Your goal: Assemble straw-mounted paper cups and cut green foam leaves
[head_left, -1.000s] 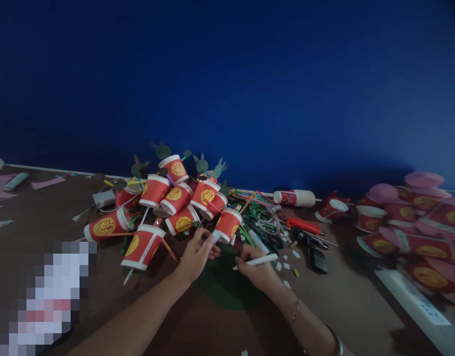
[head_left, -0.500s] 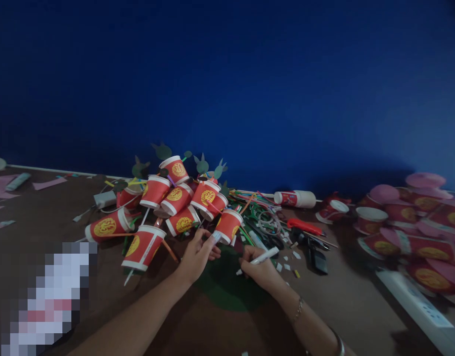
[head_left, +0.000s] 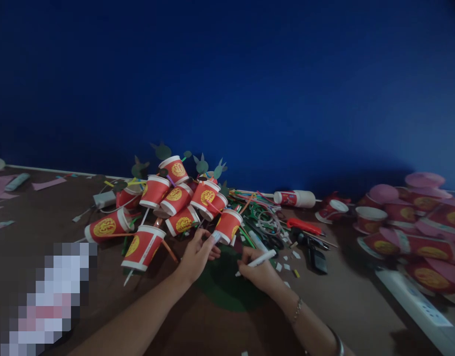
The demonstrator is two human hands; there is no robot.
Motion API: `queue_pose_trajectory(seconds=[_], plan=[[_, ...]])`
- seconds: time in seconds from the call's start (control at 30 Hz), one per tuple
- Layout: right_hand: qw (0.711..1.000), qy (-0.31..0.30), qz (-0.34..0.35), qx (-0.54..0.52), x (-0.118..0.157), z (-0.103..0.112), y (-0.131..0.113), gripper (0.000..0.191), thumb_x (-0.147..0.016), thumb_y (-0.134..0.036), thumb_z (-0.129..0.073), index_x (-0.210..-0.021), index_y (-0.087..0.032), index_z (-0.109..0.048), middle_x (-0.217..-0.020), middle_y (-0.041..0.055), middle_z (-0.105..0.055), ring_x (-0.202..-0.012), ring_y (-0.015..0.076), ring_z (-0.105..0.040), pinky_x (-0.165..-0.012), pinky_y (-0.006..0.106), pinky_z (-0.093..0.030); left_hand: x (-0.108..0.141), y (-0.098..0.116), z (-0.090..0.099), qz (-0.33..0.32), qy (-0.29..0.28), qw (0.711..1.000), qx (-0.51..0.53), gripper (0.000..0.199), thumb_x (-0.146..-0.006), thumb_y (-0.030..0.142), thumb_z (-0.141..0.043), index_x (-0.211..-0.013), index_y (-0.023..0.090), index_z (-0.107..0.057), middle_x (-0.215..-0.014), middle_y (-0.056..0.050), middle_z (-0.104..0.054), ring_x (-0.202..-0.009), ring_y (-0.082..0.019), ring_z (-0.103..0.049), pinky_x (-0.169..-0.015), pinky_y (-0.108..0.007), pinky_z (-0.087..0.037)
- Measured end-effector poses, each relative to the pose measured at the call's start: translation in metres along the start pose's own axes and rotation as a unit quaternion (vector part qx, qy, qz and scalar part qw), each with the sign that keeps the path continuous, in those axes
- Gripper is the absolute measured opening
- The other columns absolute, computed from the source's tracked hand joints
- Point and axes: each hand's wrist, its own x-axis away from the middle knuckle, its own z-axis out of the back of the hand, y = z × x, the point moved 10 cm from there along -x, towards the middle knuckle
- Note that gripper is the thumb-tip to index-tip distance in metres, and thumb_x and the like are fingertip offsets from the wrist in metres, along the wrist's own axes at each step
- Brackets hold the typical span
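Note:
My right hand (head_left: 254, 266) is closed round a white marker (head_left: 262, 258), its tip pointing down and left over a dark green round sheet (head_left: 227, 294) on the table. Facing it, my left hand (head_left: 201, 251) has its fingers curled in at the sheet's left edge. A small pale piece, like a marker cap (head_left: 216, 238), sticks out past the left thumb. Just behind that hand leans a red paper cup (head_left: 228, 226) with a yellow emblem. More red cups (head_left: 144, 248) with straws and sticks are heaped to the left.
Behind my right hand lie coloured straws (head_left: 246, 195), black scissors (head_left: 275, 241), a red-handled tool (head_left: 304, 226) and paper scraps. Cups with pink discs (head_left: 420, 242) and a white power strip (head_left: 413, 296) are on the right. A blue wall (head_left: 227, 99) closes off the back.
My right hand and the marker have shifted slightly, the marker's rear end a little lower and to the left. My left hand stays in place.

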Motion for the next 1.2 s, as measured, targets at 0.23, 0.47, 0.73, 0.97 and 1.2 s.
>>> queue_pose_trajectory(seconds=[0.23,0.47,0.73,0.97,1.2], plan=[[1.000,0.005,0.002,-0.021,-0.001,0.002,-0.003,0.021,-0.070,-0.028,-0.052,-0.054,-0.022,-0.039,-0.041,-0.0049,-0.050,-0.039,0.0120,-0.045,-0.039,0.023,-0.029,-0.001,-0.003,0.000,-0.004,-0.004,1.000,0.007,0.033,-0.077,0.050,-0.047,-0.087,0.019,-0.042,-0.063,-0.002,-0.065,-0.059,-0.017,-0.066,-0.054,-0.024,-0.048],[1.000,0.005,0.006,0.006,-0.001,0.001,0.000,0.023,-0.065,-0.024,-0.053,-0.049,-0.022,-0.037,-0.041,-0.0056,-0.044,-0.040,0.0099,-0.038,-0.038,0.022,-0.024,-0.001,-0.003,0.000,-0.002,-0.004,1.000,0.003,0.033,-0.078,0.050,-0.047,-0.087,0.019,-0.042,-0.064,-0.002,-0.066,-0.059,-0.017,-0.066,-0.054,-0.025,-0.049],[1.000,0.013,0.009,0.000,-0.002,0.003,-0.002,0.023,-0.065,-0.027,-0.056,-0.050,-0.022,-0.039,-0.042,-0.0048,-0.046,-0.040,0.0102,-0.038,-0.038,0.022,-0.024,-0.002,-0.004,0.000,0.000,-0.002,1.000,0.003,0.033,-0.078,0.050,-0.047,-0.088,0.019,-0.041,-0.063,-0.002,-0.065,-0.059,-0.017,-0.066,-0.054,-0.025,-0.049],[0.988,0.042,-0.026,-0.146,-0.001,0.016,0.003,0.029,-0.069,-0.039,-0.055,-0.054,-0.023,-0.036,-0.034,-0.0091,-0.038,-0.032,0.0079,-0.033,-0.037,0.020,-0.022,-0.001,-0.003,-0.001,0.003,-0.002,1.000,0.010,0.033,-0.077,0.050,-0.048,-0.087,0.019,-0.041,-0.062,-0.001,-0.065,-0.059,-0.017,-0.066,-0.055,-0.025,-0.049],[0.992,0.086,0.037,-0.081,0.000,0.025,-0.002,0.027,-0.071,-0.032,-0.053,-0.052,-0.023,-0.037,-0.042,-0.0066,-0.038,-0.042,0.0104,-0.037,-0.043,0.023,-0.029,-0.001,-0.001,0.000,0.002,-0.001,1.000,0.002,0.034,-0.077,0.051,-0.047,-0.087,0.019,-0.041,-0.063,-0.001,-0.064,-0.059,-0.016,-0.065,-0.054,-0.025,-0.049]])
